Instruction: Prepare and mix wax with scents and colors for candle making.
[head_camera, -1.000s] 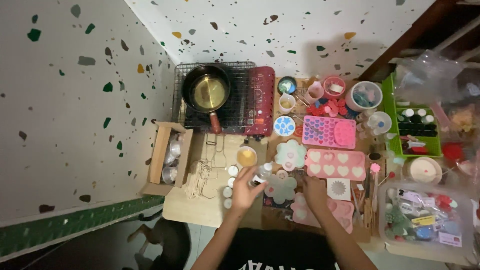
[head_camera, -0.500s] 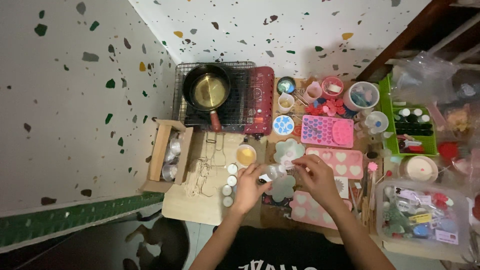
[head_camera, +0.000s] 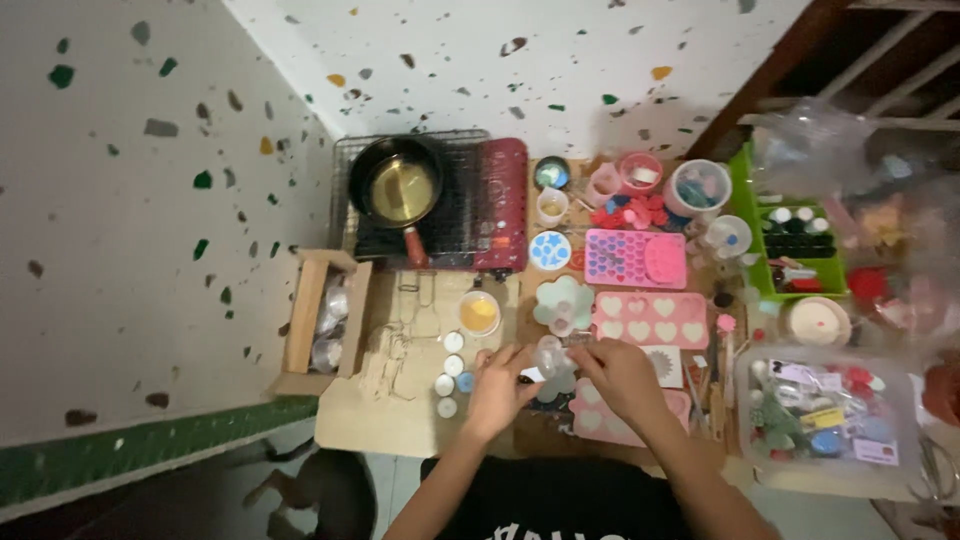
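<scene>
At the far left edge of the low table I see a small open wooden crate (head_camera: 325, 322) holding what look like foil cups, set out of the way but within reach. To its right a flat pale wooden board (head_camera: 400, 400) carries thin wire shapes, with a column of small round lidded pots (head_camera: 450, 362) lined up along its right side, I judge so they can be picked off one at a time. Beyond them sits a black saucepan with a red handle (head_camera: 398, 190) on a red portable stove (head_camera: 500, 205), with a small cup of yellow liquid (head_camera: 479, 312) just in front. My left hand (head_camera: 497, 390) is curled, fingers pinching one end of a small clear plastic container (head_camera: 549, 357); my right hand (head_camera: 620, 378) closes on its other side, so the piece lies between both grips, held just above the table near the middle. Whether either hand fully encloses it I cannot tell. Further right lie a pink silicone heart mould (head_camera: 650, 318), a pink mould with many small cavities (head_camera: 635, 257), a green tray of bottles (head_camera: 800, 245) and a clear plastic box of small packets (head_camera: 825, 415).
</scene>
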